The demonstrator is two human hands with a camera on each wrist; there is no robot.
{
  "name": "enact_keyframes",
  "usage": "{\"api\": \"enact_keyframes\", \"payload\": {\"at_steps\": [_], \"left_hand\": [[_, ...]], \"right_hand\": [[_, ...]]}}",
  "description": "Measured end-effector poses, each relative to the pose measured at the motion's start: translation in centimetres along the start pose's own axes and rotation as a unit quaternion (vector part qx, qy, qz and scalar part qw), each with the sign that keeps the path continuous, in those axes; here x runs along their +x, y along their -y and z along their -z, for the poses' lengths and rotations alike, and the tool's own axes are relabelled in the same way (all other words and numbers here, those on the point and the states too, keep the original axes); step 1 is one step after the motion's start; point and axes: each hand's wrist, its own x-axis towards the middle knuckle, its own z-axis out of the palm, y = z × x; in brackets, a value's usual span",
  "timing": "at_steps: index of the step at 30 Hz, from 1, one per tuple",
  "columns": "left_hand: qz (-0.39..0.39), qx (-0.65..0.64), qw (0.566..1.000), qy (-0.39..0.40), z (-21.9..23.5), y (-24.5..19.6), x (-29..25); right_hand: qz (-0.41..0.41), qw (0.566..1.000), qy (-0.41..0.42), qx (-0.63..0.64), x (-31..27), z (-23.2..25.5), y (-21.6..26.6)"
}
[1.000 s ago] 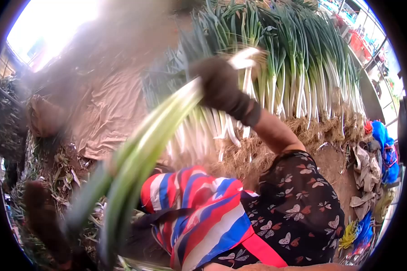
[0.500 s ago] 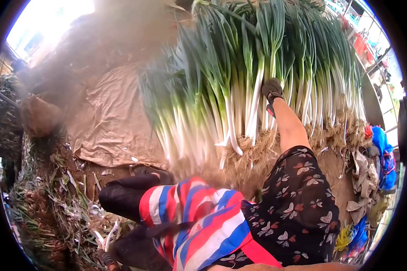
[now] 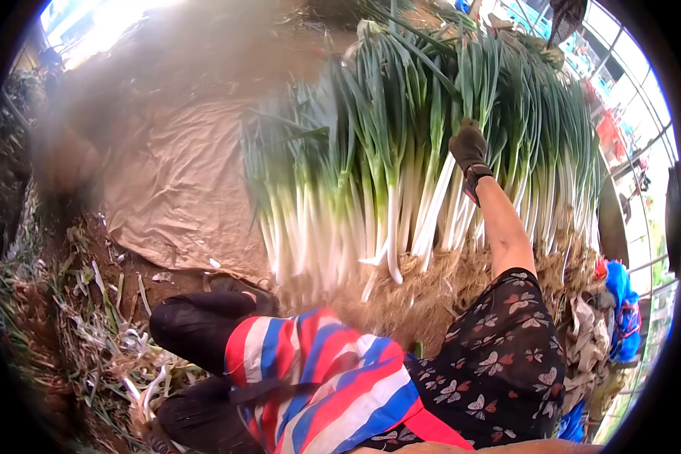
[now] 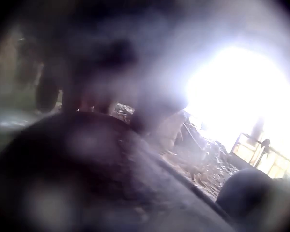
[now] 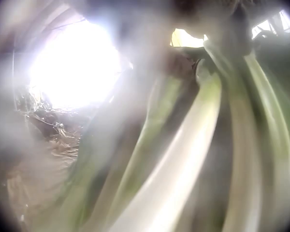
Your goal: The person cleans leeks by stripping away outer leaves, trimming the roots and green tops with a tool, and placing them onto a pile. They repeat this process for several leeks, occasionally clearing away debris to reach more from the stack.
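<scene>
In the head view the right hand (image 3: 469, 145), in a dark glove, reaches into the standing row of leeks (image 3: 393, 219), its fingers curled round a stalk where white meets green. Pale stalks (image 5: 183, 150) fill much of the right wrist view, below blurred dark fingers. No clear view of the left hand exists: only a striped cuff edge shows at the head view's bottom left, and the left wrist view is dark and blurred. What that hand holds is hidden.
A brown cloth (image 3: 189, 189) lies left of the leeks. Leaf scraps (image 3: 102, 325) cover the ground at lower left. The person's dark-clad knees (image 3: 197, 321) and striped apron (image 3: 318, 378) are at the bottom. Blue and tan bundles (image 3: 620, 310) sit at right.
The leek bundle that the right hand held low across the view a second ago is out of sight. That hand has moved right, into the row, and its fingers have closed round a stalk.
</scene>
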Motion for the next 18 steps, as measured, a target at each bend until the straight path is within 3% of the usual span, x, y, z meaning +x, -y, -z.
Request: {"api": "enact_keyframes", "payload": {"at_steps": [3, 4, 8, 10, 11, 12, 14, 15, 16, 18], "left_hand": [[0.021, 0.012, 1.000, -0.013, 0.5, 1.1, -0.5], [0.030, 0.017, 0.999, -0.018, 0.7, 1.6, -0.6], [0.066, 0.035, 0.997, -0.033, 1.9, 3.5, -1.6], [0.086, 0.041, 0.995, -0.038, 2.5, 4.3, -2.4], [0.093, 0.043, 0.994, -0.039, 2.6, 4.8, -2.7], [0.101, 0.045, 0.993, -0.040, 2.8, 5.0, -2.8], [0.107, 0.049, 0.992, -0.043, 3.2, 5.8, -3.1], [0.107, 0.053, 0.992, -0.044, 3.4, 6.0, -3.1], [0.109, 0.055, 0.991, -0.044, 3.5, 6.4, -3.2], [0.110, 0.058, 0.991, -0.046, 4.0, 7.3, -3.5]], "right_hand": [[0.067, 0.997, -0.026, 0.040, 5.2, -0.9, 1.9], [0.087, 0.996, -0.020, 0.001, 7.0, -2.6, 1.5], [0.050, 0.976, -0.005, 0.212, 11.9, -3.3, 3.0], [0.057, 0.978, 0.040, 0.196, 13.7, -4.2, 3.6], [0.025, 0.988, 0.095, 0.122, 13.8, -3.6, 3.7], [-0.008, 0.987, 0.093, 0.127, 14.0, -4.0, 4.0], [0.045, 0.996, 0.073, -0.004, 16.6, -5.5, 3.1], [0.134, 0.983, 0.006, -0.123, 17.0, -5.1, 2.6], [0.203, 0.944, -0.084, -0.247, 15.9, -1.9, 4.0], [0.058, 0.971, -0.125, -0.194, 16.4, 2.3, 7.5]]}}
